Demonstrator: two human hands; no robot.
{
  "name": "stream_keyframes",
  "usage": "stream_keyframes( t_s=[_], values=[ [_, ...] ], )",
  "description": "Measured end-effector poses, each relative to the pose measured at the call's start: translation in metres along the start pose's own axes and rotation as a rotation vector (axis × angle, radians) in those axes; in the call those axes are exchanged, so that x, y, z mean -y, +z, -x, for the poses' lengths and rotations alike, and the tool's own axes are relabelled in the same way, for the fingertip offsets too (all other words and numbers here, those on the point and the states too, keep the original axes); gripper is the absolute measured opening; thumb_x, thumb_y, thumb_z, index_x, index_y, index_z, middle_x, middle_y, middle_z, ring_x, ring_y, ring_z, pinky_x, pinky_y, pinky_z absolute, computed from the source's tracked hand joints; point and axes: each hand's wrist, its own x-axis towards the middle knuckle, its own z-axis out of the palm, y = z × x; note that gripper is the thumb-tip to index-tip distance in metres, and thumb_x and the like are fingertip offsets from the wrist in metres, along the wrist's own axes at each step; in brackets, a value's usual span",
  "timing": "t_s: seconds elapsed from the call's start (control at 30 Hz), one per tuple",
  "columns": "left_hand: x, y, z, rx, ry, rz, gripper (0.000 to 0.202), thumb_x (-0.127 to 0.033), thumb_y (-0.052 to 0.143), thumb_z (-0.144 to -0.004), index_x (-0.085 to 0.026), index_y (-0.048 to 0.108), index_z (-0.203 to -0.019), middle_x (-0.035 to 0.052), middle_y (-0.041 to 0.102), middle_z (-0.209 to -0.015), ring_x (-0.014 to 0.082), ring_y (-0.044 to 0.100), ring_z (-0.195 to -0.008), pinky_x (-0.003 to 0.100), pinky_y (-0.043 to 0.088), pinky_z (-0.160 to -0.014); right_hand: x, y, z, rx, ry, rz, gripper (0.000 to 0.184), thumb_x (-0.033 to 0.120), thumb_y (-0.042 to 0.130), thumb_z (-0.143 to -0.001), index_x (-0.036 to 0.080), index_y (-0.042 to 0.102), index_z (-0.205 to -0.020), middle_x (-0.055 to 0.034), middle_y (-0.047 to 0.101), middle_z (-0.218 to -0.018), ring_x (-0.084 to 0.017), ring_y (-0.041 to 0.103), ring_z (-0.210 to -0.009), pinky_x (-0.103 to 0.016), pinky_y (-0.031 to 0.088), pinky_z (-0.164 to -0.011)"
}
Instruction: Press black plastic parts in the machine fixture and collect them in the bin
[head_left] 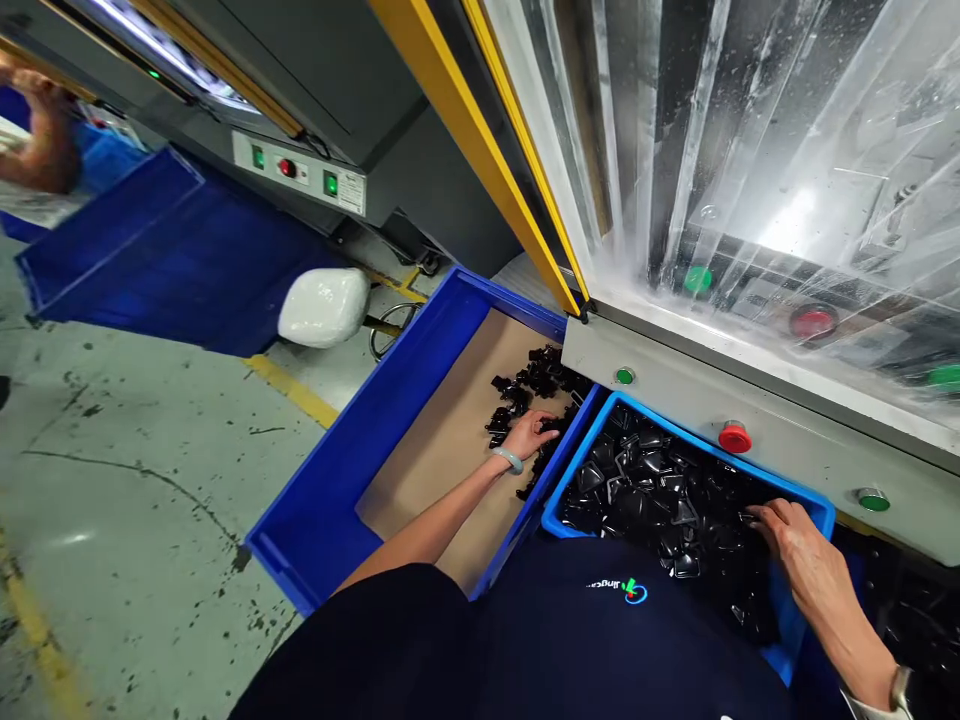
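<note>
Two hands lie apart: left hand (529,435) half-curled on black plastic pieces (536,375) over brown paper (442,470), right hand (787,540) with fingers spread on more pieces in a light-blue bin (814,508).

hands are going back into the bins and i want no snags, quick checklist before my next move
1. Left hand on the black moulded pieces in the dark blue crate: ok, in contact with the pile.
2. Right hand at the pile in the lighter blue bin: ok, fingertips on the pieces.
3. Red button clear of both hands: ok.
4. Bangle on the left wrist: not ok, it sits close to the pieces and might catch.
5. Pieces undamaged: cannot tell, too heaped and glossy.
</note>
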Motion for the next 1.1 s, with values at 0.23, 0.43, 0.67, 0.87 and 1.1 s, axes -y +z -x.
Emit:
stream_keyframes(
  t_s=[0.23, 0.43, 0.67, 0.87, 1.1],
  values=[
    [-0.006, -0.02, 0.004, 0.002, -0.078, 0.194, 0.028, -0.029, 0.085, -0.063, -0.016, 0.072, -0.083, 0.0007, 0.06, -0.081, 0.0115, 0.048, -0.064, 0.026, 0.047, -0.066, 0.018, -0.02, -0.008, -0.112, -0.004, -0.348, 0.039, 0.04, 0.04, -0.112, 0.024, 0.074, -0.123, -0.0074, 0.075, -0.095, -0.019, 0.078, -0.08, -0.029, 0.066, -0.07],
    [-0.051, -0.052, 0.011, 0.008, -0.105, 0.545, 0.042, -0.034, 0.064, -0.073, -0.011, 0.072, -0.108, 0.0105, 0.072, -0.097, 0.0184, 0.068, -0.079, 0.031, 0.057, -0.076, 0.046, -0.055, -0.021, -0.14, -0.032, -0.391, 0.026, 0.037, 0.058, -0.106, 0.029, 0.076, -0.124, -0.0054, 0.08, -0.107, -0.018, 0.079, -0.084, -0.027, 0.066, -0.073],
    [-0.157, -0.012, 0.049, 0.448, -0.047, 0.963, 0.041, -0.021, 0.081, -0.064, -0.014, 0.078, -0.104, 0.0066, 0.075, -0.095, 0.0176, 0.072, -0.075, 0.027, 0.055, -0.071, 0.108, -0.083, -0.062, -0.357, -0.156, -0.38, 0.03, 0.019, 0.06, -0.105, 0.032, 0.075, -0.128, -0.0037, 0.077, -0.107, -0.014, 0.077, -0.088, -0.025, 0.066, -0.08],
    [-0.216, 0.014, 0.076, 0.734, -0.006, 0.915, 0.034, -0.023, 0.087, -0.069, -0.016, 0.079, -0.101, 0.0055, 0.074, -0.094, 0.0162, 0.071, -0.078, 0.028, 0.055, -0.076, 0.126, -0.085, -0.08, -0.517, -0.335, -0.237, 0.051, 0.007, 0.057, -0.103, 0.028, 0.063, -0.149, -0.0088, 0.077, -0.115, -0.018, 0.076, -0.104, -0.03, 0.067, -0.089],
    [-0.238, 0.04, 0.074, 0.776, 0.003, 0.885, 0.044, -0.044, 0.097, -0.072, -0.015, 0.069, -0.089, 0.0028, 0.068, -0.085, 0.0126, 0.063, -0.074, 0.027, 0.05, -0.072, 0.106, -0.098, -0.077, -0.395, -0.531, -0.146, 0.068, 0.006, 0.052, -0.104, 0.023, 0.038, -0.169, -0.0108, 0.077, -0.119, -0.022, 0.074, -0.112, -0.037, 0.067, -0.095]
  ],
)
